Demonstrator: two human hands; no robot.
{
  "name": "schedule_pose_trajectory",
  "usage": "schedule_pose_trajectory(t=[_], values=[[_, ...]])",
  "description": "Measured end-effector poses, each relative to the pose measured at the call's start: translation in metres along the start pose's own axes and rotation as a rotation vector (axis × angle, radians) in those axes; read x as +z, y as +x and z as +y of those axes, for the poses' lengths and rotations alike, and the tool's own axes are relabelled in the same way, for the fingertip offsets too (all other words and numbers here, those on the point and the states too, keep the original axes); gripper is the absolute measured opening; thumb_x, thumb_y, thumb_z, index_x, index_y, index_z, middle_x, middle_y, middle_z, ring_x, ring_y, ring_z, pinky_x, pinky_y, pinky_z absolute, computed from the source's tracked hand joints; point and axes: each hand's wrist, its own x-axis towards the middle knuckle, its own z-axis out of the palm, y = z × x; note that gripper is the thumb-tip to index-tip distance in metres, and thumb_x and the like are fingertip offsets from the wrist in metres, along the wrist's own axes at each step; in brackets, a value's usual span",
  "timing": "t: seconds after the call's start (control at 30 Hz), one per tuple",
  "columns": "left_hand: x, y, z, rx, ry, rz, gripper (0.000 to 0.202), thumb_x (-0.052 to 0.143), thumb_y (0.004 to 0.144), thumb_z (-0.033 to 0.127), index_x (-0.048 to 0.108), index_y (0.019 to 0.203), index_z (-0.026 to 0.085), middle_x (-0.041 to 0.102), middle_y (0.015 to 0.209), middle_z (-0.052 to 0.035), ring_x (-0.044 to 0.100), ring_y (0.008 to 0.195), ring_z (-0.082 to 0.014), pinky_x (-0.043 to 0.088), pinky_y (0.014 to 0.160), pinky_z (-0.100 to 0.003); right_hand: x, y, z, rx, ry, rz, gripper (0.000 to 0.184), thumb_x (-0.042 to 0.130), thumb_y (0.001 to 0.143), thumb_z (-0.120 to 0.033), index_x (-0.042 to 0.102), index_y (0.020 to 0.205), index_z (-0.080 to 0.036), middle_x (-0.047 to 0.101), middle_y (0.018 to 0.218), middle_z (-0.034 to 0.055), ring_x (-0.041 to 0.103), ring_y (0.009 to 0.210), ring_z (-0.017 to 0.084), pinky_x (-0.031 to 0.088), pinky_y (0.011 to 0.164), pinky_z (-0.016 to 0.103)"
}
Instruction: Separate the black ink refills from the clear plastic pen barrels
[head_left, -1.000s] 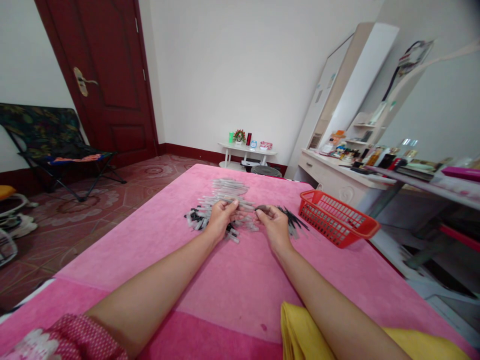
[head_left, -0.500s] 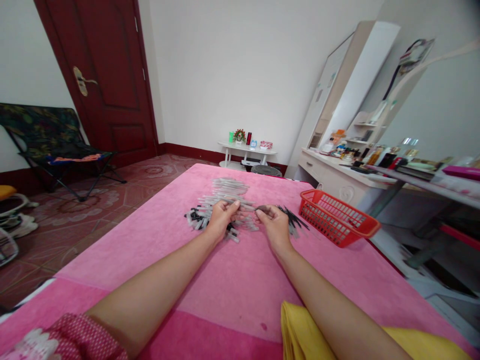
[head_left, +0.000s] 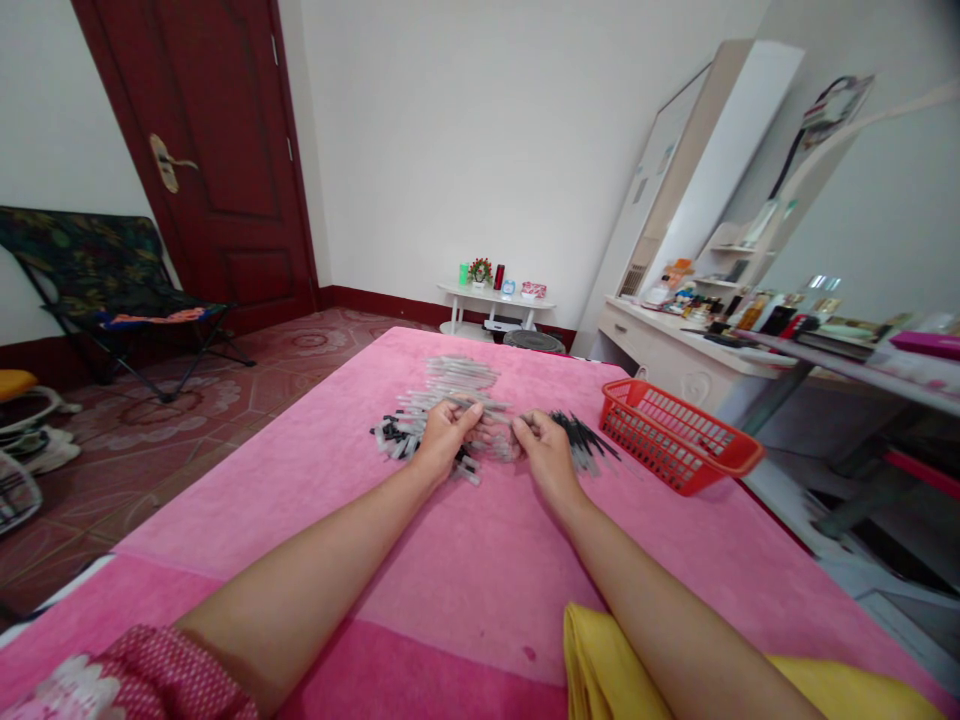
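Note:
My left hand [head_left: 450, 435] is closed, thumb and fingers pinching a clear pen barrel [head_left: 495, 416] that points toward my right hand. My right hand [head_left: 541, 440] is also closed in a pinch near the barrel's other end; what lies in its fingertips is too small to make out. Behind and around my left hand lies a pile of clear pen barrels [head_left: 459, 372]. Black pen caps [head_left: 394, 432] are heaped left of that hand. Just right of my right hand, thin black and grey pen refills [head_left: 583, 440] lie fanned out.
A red plastic basket [head_left: 679, 435] stands on the pink cloth [head_left: 480, 560] at the right. Folded yellow fabric [head_left: 600, 665] lies under my right forearm. Farther off are a camouflage folding chair [head_left: 112, 275], a low white table [head_left: 495, 296] and a cluttered dressing table [head_left: 682, 345].
My right hand has shifted slightly, its fingers curling in closer. My left hand stays nearly in place, and the piles look the same.

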Motion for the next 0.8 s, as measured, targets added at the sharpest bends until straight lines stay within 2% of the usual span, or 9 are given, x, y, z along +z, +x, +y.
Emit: schedule_pose_trajectory(t=[0.1,0.27,0.4,0.53,0.67,0.8], values=[[-0.0003,-0.0004,0.0,-0.008,-0.015,-0.008,0.041,0.073,0.066,0.043,0.053,0.085,0.013,0.068,0.069,-0.0048,0.067,0.059,-0.0169,0.053,0.056,-0.025,-0.0017,-0.0011,-0.0018,0.025,-0.085,-0.014,0.046,0.039,0.087,-0.053,0.052,0.06,-0.018,0.052,0.05,-0.0006,0.047,0.043,0.012,0.037,0.045,0.023],[-0.0015,0.0002,0.0008,-0.009,-0.019,0.031,0.04,0.074,0.065,0.044,0.056,0.082,0.013,0.067,0.067,-0.0035,0.066,0.058,-0.0163,0.052,0.056,-0.025,-0.0017,-0.0026,-0.0058,-0.028,-0.063,-0.026,0.034,0.051,0.082,-0.049,0.054,0.068,-0.018,0.055,0.056,-0.0018,0.05,0.047,0.012,0.038,0.047,0.022],[-0.0033,0.0011,0.0002,-0.011,-0.03,0.018,0.038,0.074,0.066,0.042,0.056,0.082,0.012,0.067,0.067,-0.0032,0.066,0.059,-0.016,0.052,0.056,-0.024,-0.0014,-0.0031,-0.0064,0.028,-0.071,-0.049,0.047,0.038,0.087,-0.053,0.052,0.059,-0.017,0.051,0.049,-0.0007,0.046,0.042,0.011,0.035,0.044,0.023],[-0.005,0.002,-0.0006,-0.013,-0.032,0.021,0.038,0.073,0.067,0.042,0.056,0.084,0.012,0.067,0.068,-0.0035,0.066,0.059,-0.0156,0.052,0.056,-0.023,-0.002,-0.0021,-0.0052,-0.01,-0.021,-0.01,0.034,0.052,0.081,-0.05,0.055,0.071,-0.018,0.055,0.057,-0.0017,0.05,0.047,0.012,0.038,0.046,0.023],[-0.0051,0.0019,-0.0001,-0.018,-0.022,0.014,0.038,0.072,0.067,0.042,0.056,0.083,0.012,0.067,0.068,-0.0038,0.066,0.059,-0.0159,0.052,0.056,-0.024,-0.0021,-0.0027,-0.0062,0.015,-0.044,-0.04,0.043,0.043,0.085,-0.051,0.052,0.061,-0.018,0.052,0.051,-0.0011,0.048,0.043,0.012,0.037,0.045,0.023],[-0.0041,0.0016,0.0013,-0.023,-0.007,0.028,0.039,0.073,0.066,0.044,0.056,0.081,0.012,0.067,0.067,-0.004,0.066,0.058,-0.0161,0.052,0.056,-0.025,-0.0014,-0.003,-0.0074,-0.021,-0.034,-0.004,0.034,0.053,0.08,-0.049,0.055,0.067,-0.018,0.054,0.055,-0.0019,0.049,0.047,0.012,0.037,0.046,0.022]])
